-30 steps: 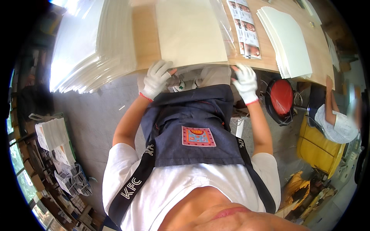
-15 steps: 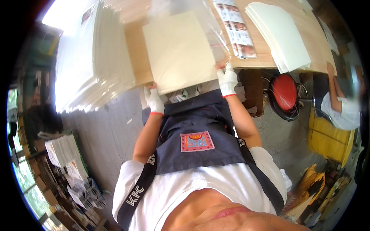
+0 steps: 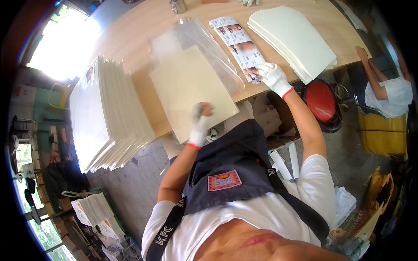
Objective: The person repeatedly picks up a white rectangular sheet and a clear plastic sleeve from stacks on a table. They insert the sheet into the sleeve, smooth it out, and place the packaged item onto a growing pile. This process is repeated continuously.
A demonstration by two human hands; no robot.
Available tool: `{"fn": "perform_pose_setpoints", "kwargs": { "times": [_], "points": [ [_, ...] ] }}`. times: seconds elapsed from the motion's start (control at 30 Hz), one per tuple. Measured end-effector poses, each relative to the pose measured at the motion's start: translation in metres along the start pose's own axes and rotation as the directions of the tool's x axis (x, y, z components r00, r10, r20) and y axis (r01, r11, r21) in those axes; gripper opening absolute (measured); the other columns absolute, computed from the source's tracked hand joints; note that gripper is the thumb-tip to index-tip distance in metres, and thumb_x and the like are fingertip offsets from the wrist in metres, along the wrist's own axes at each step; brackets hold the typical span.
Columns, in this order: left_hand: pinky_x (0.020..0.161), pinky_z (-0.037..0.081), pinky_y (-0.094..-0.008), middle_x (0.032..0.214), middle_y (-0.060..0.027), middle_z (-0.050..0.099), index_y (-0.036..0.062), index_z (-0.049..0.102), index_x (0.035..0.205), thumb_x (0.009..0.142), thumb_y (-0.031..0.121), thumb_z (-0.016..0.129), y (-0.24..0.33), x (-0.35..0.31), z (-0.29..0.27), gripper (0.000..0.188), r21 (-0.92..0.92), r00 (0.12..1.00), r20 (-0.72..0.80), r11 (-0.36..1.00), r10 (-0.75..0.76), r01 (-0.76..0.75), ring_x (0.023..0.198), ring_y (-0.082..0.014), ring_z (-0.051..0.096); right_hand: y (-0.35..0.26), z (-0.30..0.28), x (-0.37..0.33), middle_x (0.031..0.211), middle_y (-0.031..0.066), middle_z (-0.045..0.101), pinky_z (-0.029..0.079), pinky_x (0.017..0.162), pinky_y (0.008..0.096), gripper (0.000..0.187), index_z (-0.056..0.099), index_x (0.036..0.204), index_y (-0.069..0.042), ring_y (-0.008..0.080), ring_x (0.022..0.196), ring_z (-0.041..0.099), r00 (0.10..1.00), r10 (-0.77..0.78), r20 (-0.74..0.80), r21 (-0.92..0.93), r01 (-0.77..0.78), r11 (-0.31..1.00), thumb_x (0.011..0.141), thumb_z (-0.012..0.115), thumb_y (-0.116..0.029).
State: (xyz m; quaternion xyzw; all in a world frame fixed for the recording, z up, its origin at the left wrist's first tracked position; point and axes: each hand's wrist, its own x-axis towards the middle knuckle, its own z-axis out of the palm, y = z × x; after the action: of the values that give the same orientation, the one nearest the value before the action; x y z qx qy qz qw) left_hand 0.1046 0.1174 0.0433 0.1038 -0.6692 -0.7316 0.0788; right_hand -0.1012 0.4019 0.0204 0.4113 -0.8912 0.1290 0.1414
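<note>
Looks like a paper-goods workshop. Has a wooden worktable (image 3: 141, 98) towards twelve o'clock, laden with a tall stack of plastic-covered sheets (image 3: 93, 115) at nine, printed strips (image 3: 238, 47) at one, and white sheets (image 3: 294, 43) between one and two. Shows grey floor (image 3: 128, 187) between seven and eight, cluttered shelving (image 3: 66, 230) at eight, and a second person (image 3: 389, 95) seated between two and three. Includes work gloves (image 3: 274, 77) and a dark apron (image 3: 241, 152).

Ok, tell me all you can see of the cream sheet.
The cream sheet is plain, rectangular and looks like paper or card. It lies flat, slanted on the table, its far part over clear plastic, its near edge jutting past the table's. The blurred left hand is over its near part; whether they touch is unclear.
</note>
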Motion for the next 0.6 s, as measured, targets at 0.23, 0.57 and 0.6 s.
{"fn": "perform_pose_setpoints", "kwargs": {
  "times": [0.23,0.57,0.6],
  "points": [
    [0.066,0.050,-0.0270,0.094,-0.0052,0.062,0.0056,0.053,0.110,0.092,0.023,0.055,-0.010,0.055,0.096,0.025,-0.375,0.810,0.364,0.723,-0.460,0.580,0.076,-0.0117,0.058,-0.056,-0.031,0.006,0.103,-0.0024,0.063,0.045,0.085,0.0349,0.025,0.067,0.090,-0.015,0.0176,0.099,0.057,0.977,-0.120,-0.175,0.024,0.126,0.992,0.066,0.067,-0.017],
    [0.059,0.051,-0.0236,0.083,-0.0022,0.063,0.0073,0.057,0.095,0.090,0.014,0.059,-0.034,0.068,0.108,0.008,-0.474,0.863,0.267,0.722,-0.428,0.505,0.065,-0.0107,0.059,-0.056,-0.026,-0.003,0.105,-0.0032,0.063,0.045,0.079,0.0354,0.019,0.067,0.094,-0.018,0.0182,0.092,0.058,0.995,0.002,-0.097,0.172,0.014,0.985,0.075,0.064,-0.021],
    [0.060,0.052,-0.0240,0.082,-0.0020,0.063,0.0073,0.057,0.094,0.090,0.014,0.059,-0.034,0.069,0.108,0.008,-0.481,0.870,0.278,0.725,-0.408,0.494,0.065,-0.0108,0.059,-0.057,-0.030,-0.001,0.103,-0.0027,0.064,0.046,0.077,0.0353,0.019,0.067,0.094,-0.018,0.0193,0.090,0.059,0.995,0.020,-0.093,0.200,-0.001,0.980,0.076,0.064,-0.022]
  ]
}}
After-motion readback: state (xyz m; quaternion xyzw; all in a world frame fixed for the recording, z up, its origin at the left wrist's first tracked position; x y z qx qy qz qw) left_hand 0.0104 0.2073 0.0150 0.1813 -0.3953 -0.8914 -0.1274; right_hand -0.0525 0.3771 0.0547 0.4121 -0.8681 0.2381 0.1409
